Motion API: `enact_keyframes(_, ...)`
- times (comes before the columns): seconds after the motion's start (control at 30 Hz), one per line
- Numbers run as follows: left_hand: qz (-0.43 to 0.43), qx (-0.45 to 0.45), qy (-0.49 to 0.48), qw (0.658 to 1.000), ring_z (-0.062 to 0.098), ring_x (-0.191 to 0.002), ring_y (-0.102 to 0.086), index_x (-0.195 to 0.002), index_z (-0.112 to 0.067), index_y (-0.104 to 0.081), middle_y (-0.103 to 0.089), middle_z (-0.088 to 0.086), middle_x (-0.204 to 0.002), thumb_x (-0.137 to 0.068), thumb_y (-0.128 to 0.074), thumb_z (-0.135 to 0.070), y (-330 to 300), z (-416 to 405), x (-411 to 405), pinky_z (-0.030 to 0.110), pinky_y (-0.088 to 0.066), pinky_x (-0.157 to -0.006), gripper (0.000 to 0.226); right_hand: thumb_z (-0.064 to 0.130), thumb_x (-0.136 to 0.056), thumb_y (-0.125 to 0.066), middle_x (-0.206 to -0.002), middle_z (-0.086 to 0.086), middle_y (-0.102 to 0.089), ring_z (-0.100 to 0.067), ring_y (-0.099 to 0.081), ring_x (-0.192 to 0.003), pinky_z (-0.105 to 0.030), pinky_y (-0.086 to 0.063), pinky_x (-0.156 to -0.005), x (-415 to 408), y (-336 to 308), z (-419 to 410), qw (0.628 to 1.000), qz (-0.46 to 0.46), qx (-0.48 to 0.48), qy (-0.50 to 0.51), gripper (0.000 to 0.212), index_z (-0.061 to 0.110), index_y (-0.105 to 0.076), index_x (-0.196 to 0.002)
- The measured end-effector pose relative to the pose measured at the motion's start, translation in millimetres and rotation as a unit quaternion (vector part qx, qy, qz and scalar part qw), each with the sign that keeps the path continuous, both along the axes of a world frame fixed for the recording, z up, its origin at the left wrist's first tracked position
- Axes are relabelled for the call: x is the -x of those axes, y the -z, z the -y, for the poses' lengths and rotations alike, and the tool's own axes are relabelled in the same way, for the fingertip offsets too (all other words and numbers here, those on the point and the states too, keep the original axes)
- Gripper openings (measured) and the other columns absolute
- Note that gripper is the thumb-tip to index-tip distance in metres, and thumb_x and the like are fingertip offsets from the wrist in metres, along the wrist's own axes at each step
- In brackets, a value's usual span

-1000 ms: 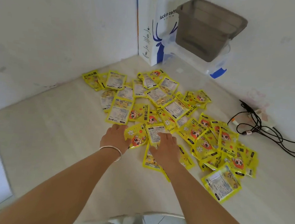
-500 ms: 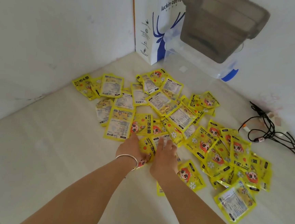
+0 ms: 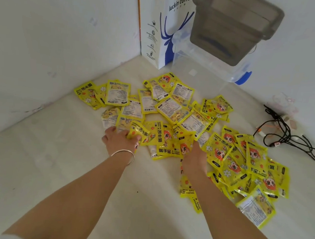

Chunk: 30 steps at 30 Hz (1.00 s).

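Several yellow hand-warmer packets (image 3: 174,111) lie scattered over a pale floor in a room corner. My left hand (image 3: 119,140), with a silver bangle on the wrist, grips one bent yellow packet (image 3: 138,132) at the heap's near left edge. My right hand (image 3: 194,157) lies on the packets to the right of it; its fingers reach in among them, and whether they pinch one is hidden. Between the two hands a packet (image 3: 167,151) with its printed front up lies flat.
A white paper bag (image 3: 160,30) with a blue deer print stands in the corner. Beside it a grey bin (image 3: 235,25) sits on a clear plastic box (image 3: 201,68). Black cables (image 3: 288,138) and a power strip lie at the right wall.
My hands have moved apart: the left one went left and closed round a packet, the right one slid right onto the heap. The camera has moved closer to the corner.
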<state>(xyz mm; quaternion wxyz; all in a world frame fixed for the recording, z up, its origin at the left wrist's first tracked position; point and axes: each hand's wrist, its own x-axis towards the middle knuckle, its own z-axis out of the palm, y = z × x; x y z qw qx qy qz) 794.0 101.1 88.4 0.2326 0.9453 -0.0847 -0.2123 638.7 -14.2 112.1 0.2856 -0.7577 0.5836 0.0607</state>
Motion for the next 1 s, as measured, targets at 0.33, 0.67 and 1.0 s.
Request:
enact_keyframes(0.33,-0.060,-0.066,-0.022,0.996,0.033,-0.115,-0.052,-0.121,-0.027,-0.059,-0.059,0.012,-0.121,-0.082,-0.055,-0.057,-10,3,3,0.041,-0.039,-0.094,0.049,0.034,-0.081,-0.071,-0.142,-0.014,-0.046,-0.035,-0.049,-0.125,-0.044,-0.048,-0.097,12,-5,6,0.926,0.154,-0.154,0.307,0.084,0.007,-0.027,-0.147)
enact_keyframes(0.67,-0.134,0.158,0.052,0.977,0.031,-0.136,-0.036,-0.139,-0.010,-0.042,-0.038,0.015,-0.146,-0.092,-0.050,-0.043,-52,24,89,0.041,-0.034,-0.105,0.058,0.036,-0.089,-0.061,-0.122,-0.015,-0.052,-0.032,-0.053,-0.101,-0.038,-0.044,-0.078,36,-27,-14,0.852,0.286,-0.115,0.422,0.073,0.003,-0.029,-0.145)
enact_keyframes(1.0,-0.169,0.170,0.137,0.961,0.038,-0.127,-0.042,-0.145,-0.006,-0.028,-0.036,0.024,-0.141,-0.099,-0.037,-0.036,-85,61,208,0.041,-0.035,-0.100,0.056,0.039,-0.085,-0.063,-0.122,-0.005,-0.058,-0.025,-0.056,-0.104,-0.033,-0.043,-0.078,126,-59,-37,0.791,0.387,-0.077,0.468,0.063,0.014,-0.040,-0.137)
